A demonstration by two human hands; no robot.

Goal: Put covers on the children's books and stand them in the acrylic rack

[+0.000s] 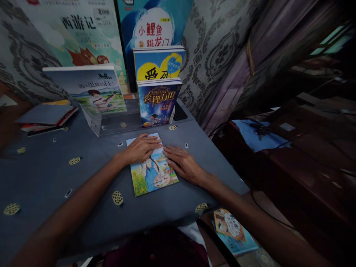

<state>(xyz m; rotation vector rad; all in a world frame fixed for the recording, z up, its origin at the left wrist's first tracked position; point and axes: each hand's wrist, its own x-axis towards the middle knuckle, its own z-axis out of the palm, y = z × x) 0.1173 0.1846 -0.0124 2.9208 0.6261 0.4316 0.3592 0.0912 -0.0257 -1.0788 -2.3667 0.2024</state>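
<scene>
A picture-covered book (150, 178) lies closed on the dark grey tablecloth in front of me, its cover showing a braided figure in striped sleeves and a paint palette. My left hand (141, 149) rests flat across its upper left part, fingers stretched to the right. Over the upper right edge lies my right hand (182, 163), also flat, its fingertips close to those of the left. Between them the hands hide much of the upper cover. Neither hand is wrapped round the book.
Behind the book stands a clear book stand (96, 124) holding a guitar-player book (97, 91) and a blue book (158, 102). A stack of books (46, 116) lies at left, a phone (180, 112) at the table's back right. More books (235, 231) lie below the table's right edge.
</scene>
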